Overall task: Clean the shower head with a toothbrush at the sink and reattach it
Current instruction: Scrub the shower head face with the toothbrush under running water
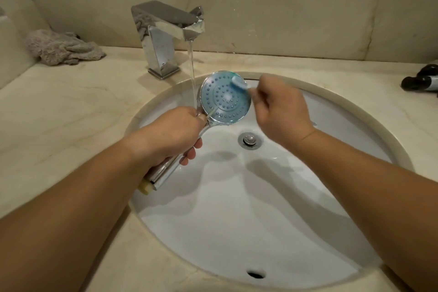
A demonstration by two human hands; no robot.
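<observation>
Crumpled grey-pink cloth [62,47] on beige marble counter [59,111], far left by the wall corner, well apart from chrome faucet [166,35]. Faucet is square-bodied w/ angular spout, base on counter behind the basin, cloth reflected in its side. Water stream [192,66] running straight down from spout. Two dark bottles [420,79] lying on counter at far right edge, partly cut off by frame, light label on one, text unreadable. Wall behind is beige marble tile [260,2] w/ darker veins & a grout line.
</observation>
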